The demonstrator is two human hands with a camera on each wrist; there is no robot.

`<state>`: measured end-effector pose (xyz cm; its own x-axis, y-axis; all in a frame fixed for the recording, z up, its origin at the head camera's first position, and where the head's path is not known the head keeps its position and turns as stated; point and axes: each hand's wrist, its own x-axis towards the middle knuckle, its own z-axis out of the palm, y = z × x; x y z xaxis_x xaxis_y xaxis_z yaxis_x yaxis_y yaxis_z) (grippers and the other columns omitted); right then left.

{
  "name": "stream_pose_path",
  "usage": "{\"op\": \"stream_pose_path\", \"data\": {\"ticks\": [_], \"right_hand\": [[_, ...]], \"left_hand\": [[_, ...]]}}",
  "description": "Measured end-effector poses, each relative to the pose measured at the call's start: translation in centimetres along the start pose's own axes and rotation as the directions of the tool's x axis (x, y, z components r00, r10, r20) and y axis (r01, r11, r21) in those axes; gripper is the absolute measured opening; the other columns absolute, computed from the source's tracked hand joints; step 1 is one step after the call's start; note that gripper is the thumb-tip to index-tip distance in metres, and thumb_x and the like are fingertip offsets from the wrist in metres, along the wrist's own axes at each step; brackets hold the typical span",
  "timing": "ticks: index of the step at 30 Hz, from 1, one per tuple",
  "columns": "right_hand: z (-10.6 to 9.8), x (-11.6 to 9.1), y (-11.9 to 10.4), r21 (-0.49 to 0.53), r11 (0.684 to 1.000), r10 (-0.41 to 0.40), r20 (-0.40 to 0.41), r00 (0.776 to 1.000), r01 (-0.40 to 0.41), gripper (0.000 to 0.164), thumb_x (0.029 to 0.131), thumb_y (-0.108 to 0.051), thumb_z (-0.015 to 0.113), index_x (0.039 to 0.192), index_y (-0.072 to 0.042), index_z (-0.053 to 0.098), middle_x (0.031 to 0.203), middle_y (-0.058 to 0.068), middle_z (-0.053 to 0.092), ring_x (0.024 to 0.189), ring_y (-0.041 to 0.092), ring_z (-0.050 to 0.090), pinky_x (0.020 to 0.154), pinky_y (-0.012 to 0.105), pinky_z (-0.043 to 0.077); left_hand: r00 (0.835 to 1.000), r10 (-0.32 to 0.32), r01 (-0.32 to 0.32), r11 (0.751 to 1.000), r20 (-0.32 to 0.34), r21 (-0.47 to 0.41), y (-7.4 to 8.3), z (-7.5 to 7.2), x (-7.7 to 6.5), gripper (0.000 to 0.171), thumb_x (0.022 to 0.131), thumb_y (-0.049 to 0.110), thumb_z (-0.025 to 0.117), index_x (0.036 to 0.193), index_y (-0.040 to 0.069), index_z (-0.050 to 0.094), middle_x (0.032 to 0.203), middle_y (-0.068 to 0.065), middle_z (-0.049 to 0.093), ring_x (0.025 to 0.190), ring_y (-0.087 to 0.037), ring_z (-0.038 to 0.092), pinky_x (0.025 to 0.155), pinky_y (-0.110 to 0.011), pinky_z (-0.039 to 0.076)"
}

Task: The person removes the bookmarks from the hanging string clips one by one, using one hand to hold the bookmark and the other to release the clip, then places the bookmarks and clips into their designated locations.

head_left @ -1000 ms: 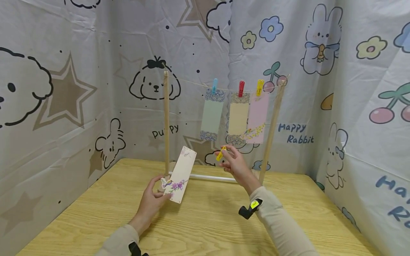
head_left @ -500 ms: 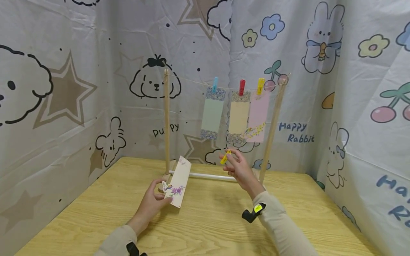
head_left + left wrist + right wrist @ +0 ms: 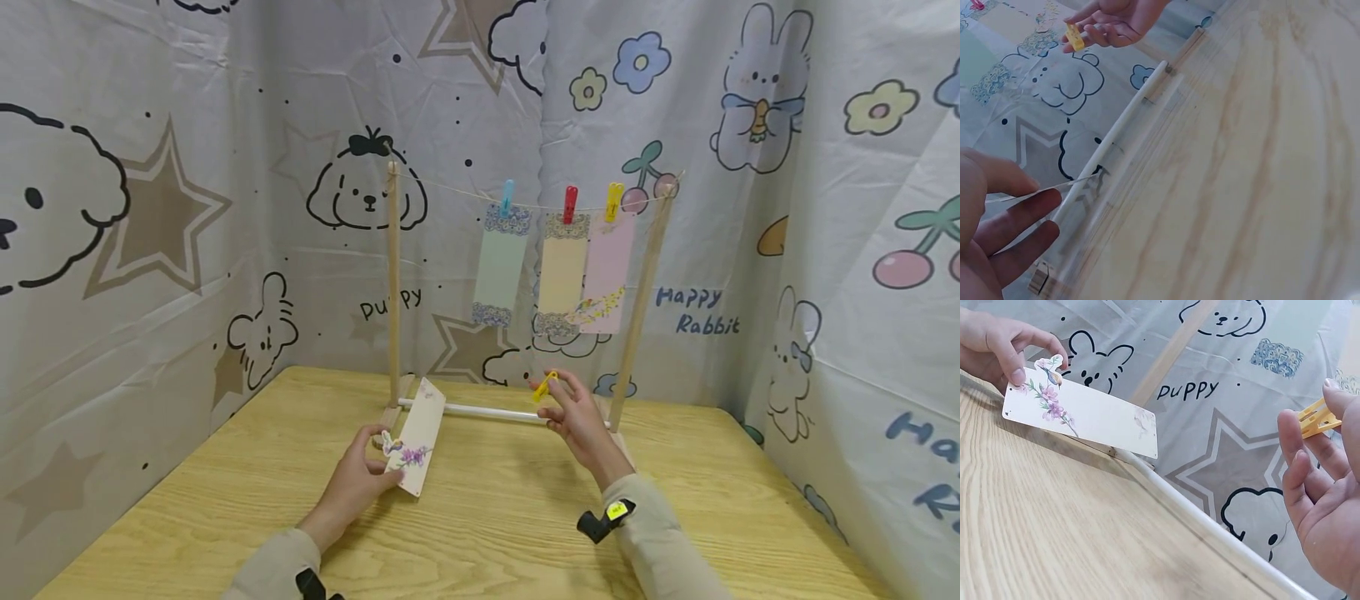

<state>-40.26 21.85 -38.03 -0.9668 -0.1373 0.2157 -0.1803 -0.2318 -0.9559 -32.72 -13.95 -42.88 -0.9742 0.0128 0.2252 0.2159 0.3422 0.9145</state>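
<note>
My left hand pinches the lower left edge of a cream bookmark printed with a bird and purple blossoms. The bookmark tilts, its top leaning away; the left wrist view shows it nearly edge-on. Between thumb and fingers of my right hand is a yellow clothespin. Behind the hands, a string runs between two wooden posts. From it hang a green bookmark under a blue clothespin, a yellow bookmark under a red clothespin, and a pink bookmark under another yellow clothespin.
The left post and right post stand on the wooden table, joined low down by a white rod. Printed curtains enclose the table at the back and sides.
The cream bookmark has tipped lower and further back in my left hand. My right hand has moved down and to the right with the yellow clothespin. The hanging bookmarks stay in place.
</note>
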Motion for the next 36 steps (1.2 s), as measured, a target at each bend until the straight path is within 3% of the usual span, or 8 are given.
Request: {"op": "stream_pose_path", "data": {"ticks": [7, 12, 15, 20, 27, 31, 36], "right_hand": [[-0.8, -0.5, 1.2, -0.023, 0.999, 0.029, 0.061, 0.998, -0.028, 0.041, 0.108, -0.037, 0.057, 0.140, -0.013, 0.048, 0.137, 0.013, 0.061, 0.073, 0.011, 0.068, 0.058, 0.021, 0.048], [-1.3, -0.7, 1.9, -0.025, 0.999, 0.036, 0.044, 0.998, -0.035, 0.037, 0.109, -0.036, 0.056, 0.138, -0.015, 0.049, 0.135, 0.011, 0.064, 0.072, 0.008, 0.068, 0.058, 0.019, 0.049], [-1.6, -0.8, 2.2, -0.026, 0.999, 0.046, 0.024, 0.999, -0.045, 0.037, 0.109, -0.035, 0.056, 0.139, -0.015, 0.048, 0.135, 0.011, 0.064, 0.070, 0.008, 0.068, 0.057, 0.019, 0.049], [-1.9, -0.7, 2.5, -0.027, 0.998, 0.050, 0.009, 0.999, -0.049, 0.037, 0.109, -0.034, 0.056, 0.139, -0.013, 0.048, 0.133, 0.011, 0.065, 0.070, 0.009, 0.068, 0.057, 0.019, 0.050], [-2.3, -0.5, 2.6, -0.046, 0.997, 0.062, -0.024, 0.998, -0.063, 0.037, 0.108, -0.033, 0.058, 0.137, -0.012, 0.049, 0.124, 0.005, 0.070, 0.070, 0.008, 0.069, 0.055, 0.020, 0.049], [-2.5, -0.5, 2.8, -0.067, 0.996, 0.063, -0.038, 0.997, -0.065, 0.037, 0.108, -0.034, 0.058, 0.138, -0.013, 0.049, 0.125, 0.004, 0.069, 0.071, 0.008, 0.068, 0.056, 0.020, 0.049], [-2.7, -0.5, 3.1, -0.101, 0.993, 0.048, -0.060, 0.997, -0.054, 0.037, 0.109, -0.034, 0.057, 0.138, -0.014, 0.049, 0.129, 0.008, 0.068, 0.073, 0.009, 0.069, 0.058, 0.020, 0.049]], "left_hand": [[1.000, 0.016, -0.015, 0.994, -0.005, 0.112, 0.0, 0.2, -0.3, 0.072, 0.084, 0.001, 0.080, 0.147, 0.005, 0.045, 0.087, -0.008, 0.072, 0.084, -0.022, 0.069, 0.082, -0.048, 0.052], [0.999, 0.046, -0.046, 0.980, 0.004, 0.191, 0.4, 0.2, -0.7, 0.073, 0.082, 0.004, 0.084, 0.144, 0.001, 0.046, 0.086, -0.008, 0.073, 0.080, -0.022, 0.069, 0.079, -0.049, 0.053], [0.998, 0.062, -0.061, 0.962, 0.003, 0.266, 0.6, 0.1, -0.9, 0.073, 0.080, 0.010, 0.087, 0.141, 0.001, 0.048, 0.088, -0.006, 0.074, 0.081, -0.022, 0.068, 0.083, -0.054, 0.051], [0.998, 0.051, -0.039, 0.918, -0.021, 0.394, 0.7, -0.2, -0.8, 0.070, 0.077, 0.021, 0.091, 0.135, 0.005, 0.056, 0.094, 0.002, 0.070, 0.087, -0.022, 0.066, 0.093, -0.065, 0.036], [0.999, 0.001, 0.019, 0.876, -0.041, 0.482, 0.9, -0.5, -0.5, 0.069, 0.073, 0.030, 0.092, 0.130, 0.006, 0.061, 0.115, -0.010, 0.064, 0.108, -0.035, 0.062, 0.103, -0.081, 0.021], [0.999, -0.014, 0.031, 0.861, -0.037, 0.507, 1.0, -0.7, -0.6, 0.073, 0.074, 0.033, 0.092, 0.135, 0.006, 0.061, 0.126, -0.016, 0.060, 0.112, -0.039, 0.061, 0.103, -0.080, 0.020], [0.999, -0.033, 0.046, 0.844, -0.035, 0.534, 0.9, -1.2, -0.8, 0.073, 0.075, 0.037, 0.092, 0.133, 0.006, 0.061, 0.124, -0.017, 0.059, 0.107, -0.042, 0.060, 0.101, -0.078, 0.024]]}}
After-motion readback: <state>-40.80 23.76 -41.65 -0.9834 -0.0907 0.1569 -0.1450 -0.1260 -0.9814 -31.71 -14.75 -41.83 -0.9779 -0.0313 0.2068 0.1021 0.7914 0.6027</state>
